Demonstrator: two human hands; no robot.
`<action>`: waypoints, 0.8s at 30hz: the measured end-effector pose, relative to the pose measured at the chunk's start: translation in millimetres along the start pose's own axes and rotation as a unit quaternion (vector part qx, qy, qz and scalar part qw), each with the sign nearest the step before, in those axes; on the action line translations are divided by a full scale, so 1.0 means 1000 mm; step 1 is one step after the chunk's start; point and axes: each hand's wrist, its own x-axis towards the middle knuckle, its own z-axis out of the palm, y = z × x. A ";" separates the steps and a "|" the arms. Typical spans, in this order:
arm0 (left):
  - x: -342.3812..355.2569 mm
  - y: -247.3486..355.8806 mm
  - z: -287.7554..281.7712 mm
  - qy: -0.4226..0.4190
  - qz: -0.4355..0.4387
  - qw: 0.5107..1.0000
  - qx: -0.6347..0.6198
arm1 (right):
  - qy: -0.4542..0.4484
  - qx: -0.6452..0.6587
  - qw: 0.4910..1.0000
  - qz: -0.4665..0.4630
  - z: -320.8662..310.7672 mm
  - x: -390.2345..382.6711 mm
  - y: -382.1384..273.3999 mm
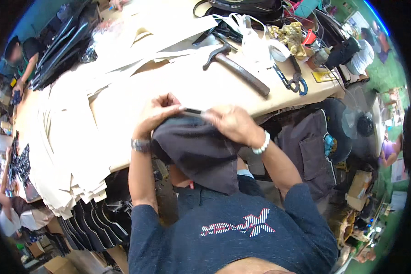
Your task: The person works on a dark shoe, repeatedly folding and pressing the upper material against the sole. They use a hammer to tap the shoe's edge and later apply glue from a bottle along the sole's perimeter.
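A short, thin dark strip (pixel 194 111) with a pale edge is stretched between my hands at the table's near edge; its exact kind is unclear. My left hand (pixel 159 113) pinches its left end between thumb and fingers. At the other end, my right hand (pixel 233 123) is closed on the strip, slightly smeared by motion. Under both hands, a dark brown cloth piece (pixel 198 148) hangs from the table edge over my lap. Beyond them a wooden-handled hammer (pixel 242 74) lies on the table.
Blue-handled pincers (pixel 297 77) lie at the right by a yellow flat piece (pixel 323 76). Stacked cream sheets (pixel 68 146) overhang the table's left edge. Dark cloth (pixel 306 148) hangs at the right. A person (pixel 25 61) works at the far left.
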 end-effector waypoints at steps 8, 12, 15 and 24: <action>-0.073 0.006 0.059 -0.326 -0.097 0.920 -0.194 | -0.081 0.223 0.943 -0.235 -0.104 -0.049 -0.086; -0.044 -0.027 0.104 -0.153 -0.145 0.977 0.016 | -0.081 0.164 0.937 -0.298 -0.034 -0.052 -0.128; -0.016 -0.142 0.094 -0.255 0.000 0.946 0.199 | -0.107 0.247 0.899 -0.346 0.020 -0.060 -0.153; -0.083 -0.015 0.108 -0.312 -0.028 0.938 0.151 | 0.161 0.219 0.959 -0.081 -0.053 -0.054 -0.064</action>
